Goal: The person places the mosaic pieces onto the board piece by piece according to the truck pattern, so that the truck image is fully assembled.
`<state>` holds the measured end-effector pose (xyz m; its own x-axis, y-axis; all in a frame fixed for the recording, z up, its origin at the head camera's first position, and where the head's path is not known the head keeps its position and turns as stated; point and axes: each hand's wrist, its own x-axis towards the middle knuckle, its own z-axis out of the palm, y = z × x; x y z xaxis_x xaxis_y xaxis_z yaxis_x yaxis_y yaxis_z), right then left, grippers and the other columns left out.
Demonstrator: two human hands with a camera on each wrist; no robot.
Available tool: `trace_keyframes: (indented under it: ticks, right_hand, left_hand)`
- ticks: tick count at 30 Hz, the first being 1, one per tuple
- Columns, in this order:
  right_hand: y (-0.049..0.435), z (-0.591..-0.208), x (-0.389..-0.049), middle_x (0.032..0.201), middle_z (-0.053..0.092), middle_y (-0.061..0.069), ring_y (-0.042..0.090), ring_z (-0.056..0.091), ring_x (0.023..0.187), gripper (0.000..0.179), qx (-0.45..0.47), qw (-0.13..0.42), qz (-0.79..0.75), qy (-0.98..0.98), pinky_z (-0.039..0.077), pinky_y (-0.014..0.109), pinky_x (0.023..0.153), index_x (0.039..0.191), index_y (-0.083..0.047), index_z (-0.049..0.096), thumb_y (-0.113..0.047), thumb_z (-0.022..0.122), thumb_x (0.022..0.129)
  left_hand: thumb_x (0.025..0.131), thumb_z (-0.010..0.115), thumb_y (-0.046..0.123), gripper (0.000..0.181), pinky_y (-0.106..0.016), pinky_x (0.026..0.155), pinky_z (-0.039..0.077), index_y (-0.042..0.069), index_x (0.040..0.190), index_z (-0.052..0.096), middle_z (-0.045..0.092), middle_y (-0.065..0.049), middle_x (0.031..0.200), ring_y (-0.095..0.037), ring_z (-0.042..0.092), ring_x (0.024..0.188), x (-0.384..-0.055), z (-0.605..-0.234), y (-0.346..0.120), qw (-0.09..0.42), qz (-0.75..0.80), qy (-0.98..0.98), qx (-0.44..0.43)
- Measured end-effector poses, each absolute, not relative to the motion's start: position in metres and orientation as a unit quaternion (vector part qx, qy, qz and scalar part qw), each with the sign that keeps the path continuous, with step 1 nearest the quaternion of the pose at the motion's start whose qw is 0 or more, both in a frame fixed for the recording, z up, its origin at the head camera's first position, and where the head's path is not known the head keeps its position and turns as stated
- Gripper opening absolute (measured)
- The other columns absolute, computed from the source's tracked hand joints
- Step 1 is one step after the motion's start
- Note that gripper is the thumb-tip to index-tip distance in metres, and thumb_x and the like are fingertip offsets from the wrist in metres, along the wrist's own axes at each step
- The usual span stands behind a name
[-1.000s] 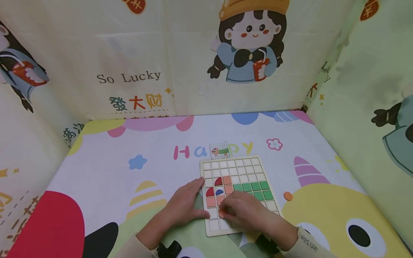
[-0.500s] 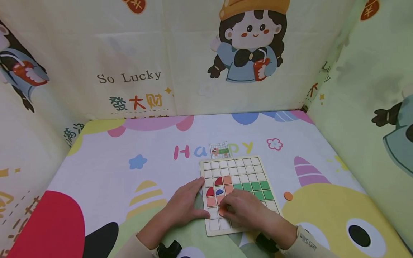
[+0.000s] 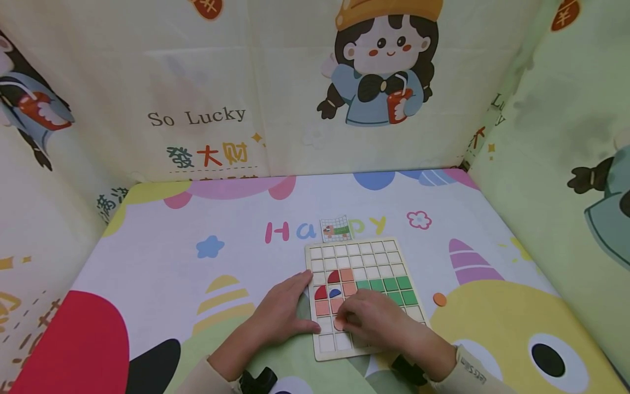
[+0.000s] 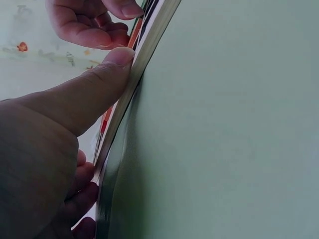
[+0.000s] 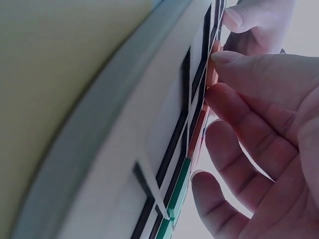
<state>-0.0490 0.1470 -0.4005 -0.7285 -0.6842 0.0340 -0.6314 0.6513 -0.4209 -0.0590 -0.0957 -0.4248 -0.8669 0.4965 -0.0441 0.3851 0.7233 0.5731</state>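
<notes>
A square wooden grid board (image 3: 366, 257) lies on the cloth, with green, pink, red and blue pieces in some of its cells. My left hand (image 3: 278, 312) rests at the board's left edge, fingers fairly straight; in the left wrist view its thumb (image 4: 107, 72) touches the board's rim. Over the lower left of the grid, my right hand (image 3: 376, 320) pinches a round orange disc (image 3: 338, 324) between thumb and index finger. In the right wrist view that disc (image 5: 210, 74) sits close against the grid. The hand covers several cells behind it.
A small picture card (image 3: 336, 229) lies just beyond the board's far edge. Another orange disc (image 3: 439, 299) lies on the printed cloth right of the board. Printed fabric walls (image 3: 285, 82) stand at the back and both sides.
The right hand has shifted very slightly, so a little more of the orange disc shows. The left hand and the board stay where they were.
</notes>
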Motion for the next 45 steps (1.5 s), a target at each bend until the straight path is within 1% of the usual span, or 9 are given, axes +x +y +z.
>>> trace_keyframes:
  ticks: [8,14,18,22,26,30,33,39,45]
  right_hand:
    - [0.161,-0.393,-0.046,0.099,0.066,-0.012,0.009,0.059,0.090,0.018,-0.303,0.088,-0.266,0.911,0.053,0.034,0.083,0.104,-0.018,0.073,-0.021,0.078,0.088]
    - [0.181,-0.383,-0.047,0.103,0.067,-0.008,0.010,0.058,0.086,0.026,-0.269,0.077,-0.297,0.913,0.052,0.033,0.077,0.111,-0.017,0.070,-0.021,0.079,0.087]
    - [0.193,-0.381,-0.046,0.108,0.069,-0.004,0.011,0.061,0.088,0.037,-0.260,0.059,-0.303,0.915,0.053,0.034,0.078,0.120,-0.012,0.069,-0.021,0.080,0.086]
    - [0.206,-0.379,-0.044,0.119,0.068,0.000,0.018,0.064,0.100,0.050,-0.237,0.048,-0.295,0.924,0.054,0.043,0.087,0.130,-0.010,0.065,-0.022,0.081,0.085]
    - [0.219,-0.376,-0.042,0.128,0.065,0.003,0.028,0.061,0.116,0.057,-0.204,0.040,-0.296,0.932,0.051,0.052,0.095,0.134,-0.011,0.063,-0.025,0.083,0.083]
    - [0.232,-0.378,-0.039,0.129,0.065,0.005,0.032,0.060,0.119,0.057,-0.185,0.019,-0.300,0.936,0.050,0.054,0.095,0.134,-0.010,0.064,-0.024,0.084,0.082]
    - [0.240,-0.380,-0.036,0.127,0.066,0.006,0.033,0.062,0.114,0.057,-0.163,0.011,-0.300,0.940,0.051,0.055,0.093,0.133,-0.009,0.064,-0.026,0.084,0.082]
    - [0.256,-0.385,-0.031,0.113,0.067,0.008,0.032,0.063,0.102,0.054,-0.091,0.017,-0.317,0.944,0.054,0.054,0.087,0.131,-0.009,0.065,-0.026,0.083,0.083]
    - [0.276,-0.393,-0.028,0.103,0.069,0.006,0.038,0.064,0.098,0.054,-0.051,0.004,-0.278,0.959,0.052,0.055,0.084,0.130,-0.006,0.065,-0.024,0.084,0.082]
  left_hand:
    - [0.074,0.086,0.047,0.103,-0.051,0.112,0.036,0.001,0.152,0.037,0.043,-0.013,0.153,-0.032,0.039,0.140,-0.059,-0.424,-0.096,0.099,0.284,0.924,0.238]
    - [0.074,0.086,0.048,0.103,-0.051,0.112,0.036,0.001,0.152,0.037,0.043,-0.013,0.153,-0.032,0.039,0.140,-0.059,-0.424,-0.096,0.100,0.284,0.924,0.237]
    - [0.074,0.086,0.047,0.103,-0.051,0.112,0.036,0.001,0.152,0.037,0.043,-0.013,0.153,-0.032,0.039,0.140,-0.059,-0.424,-0.096,0.100,0.285,0.923,0.237]
    - [0.074,0.086,0.048,0.103,-0.051,0.111,0.036,0.001,0.152,0.037,0.042,-0.013,0.153,-0.032,0.039,0.140,-0.059,-0.424,-0.096,0.102,0.282,0.924,0.237]
    - [0.074,0.085,0.050,0.104,-0.051,0.111,0.037,0.001,0.152,0.037,0.042,-0.013,0.153,-0.032,0.039,0.140,-0.060,-0.425,-0.096,0.104,0.279,0.924,0.239]
    - [0.075,0.085,0.049,0.103,-0.051,0.111,0.036,0.001,0.152,0.037,0.042,-0.013,0.154,-0.032,0.039,0.141,-0.060,-0.425,-0.095,0.107,0.278,0.924,0.239]
    - [0.074,0.085,0.049,0.103,-0.052,0.111,0.036,0.001,0.152,0.037,0.041,-0.013,0.154,-0.032,0.039,0.141,-0.060,-0.425,-0.095,0.108,0.279,0.924,0.239]
    - [0.074,0.086,0.048,0.104,-0.051,0.112,0.036,0.001,0.152,0.036,0.041,-0.013,0.154,-0.031,0.038,0.141,-0.060,-0.426,-0.095,0.108,0.283,0.923,0.237]
    - [0.075,0.085,0.048,0.104,-0.050,0.112,0.036,0.001,0.152,0.036,0.041,-0.013,0.154,-0.031,0.038,0.141,-0.060,-0.426,-0.095,0.106,0.284,0.923,0.237]
